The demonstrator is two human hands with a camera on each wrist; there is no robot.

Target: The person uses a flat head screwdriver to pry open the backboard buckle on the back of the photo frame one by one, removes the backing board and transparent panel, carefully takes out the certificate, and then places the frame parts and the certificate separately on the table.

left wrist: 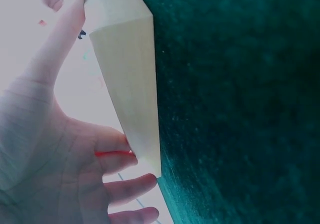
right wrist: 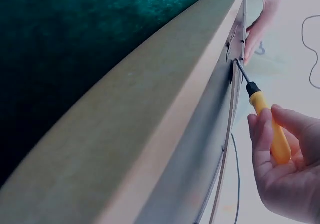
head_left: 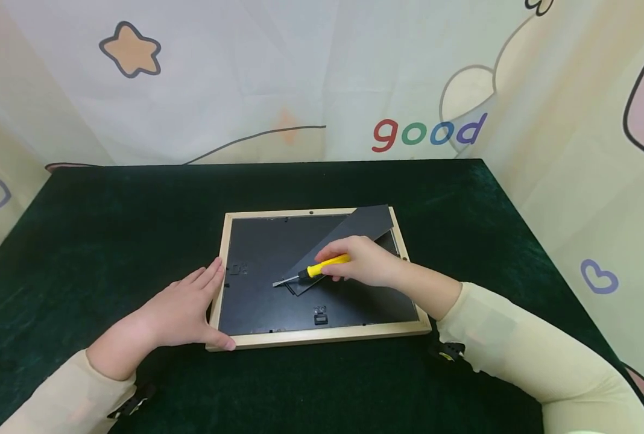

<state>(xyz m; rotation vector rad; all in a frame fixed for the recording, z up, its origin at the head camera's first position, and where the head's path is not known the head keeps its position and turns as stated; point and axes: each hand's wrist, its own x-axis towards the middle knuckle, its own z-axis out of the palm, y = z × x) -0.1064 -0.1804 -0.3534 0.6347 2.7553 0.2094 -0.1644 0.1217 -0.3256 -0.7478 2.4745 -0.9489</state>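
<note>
A light wooden picture frame point(head_left: 230, 229) lies face down on the dark green cloth, its black backing board point(head_left: 268, 247) up. A black easel stand point(head_left: 349, 232) lies slanted across the backing. My right hand point(head_left: 362, 260) grips a yellow-handled screwdriver point(head_left: 322, 267), whose metal tip rests on the backing near the stand's lower end. The screwdriver point(right wrist: 267, 126) also shows in the right wrist view beside the frame's edge point(right wrist: 150, 134). My left hand point(head_left: 189, 307) rests flat against the frame's left front corner, fingers straight; the left wrist view shows the palm point(left wrist: 45, 149) against the frame's corner point(left wrist: 132, 94).
The table is covered by dark green velvet cloth point(head_left: 110, 211) that reaches all edges. A printed curtain point(head_left: 322, 78) with a star and the word "good" stands behind and at both sides. A small hanger clip point(head_left: 319, 315) sits on the backing near the frame's front edge.
</note>
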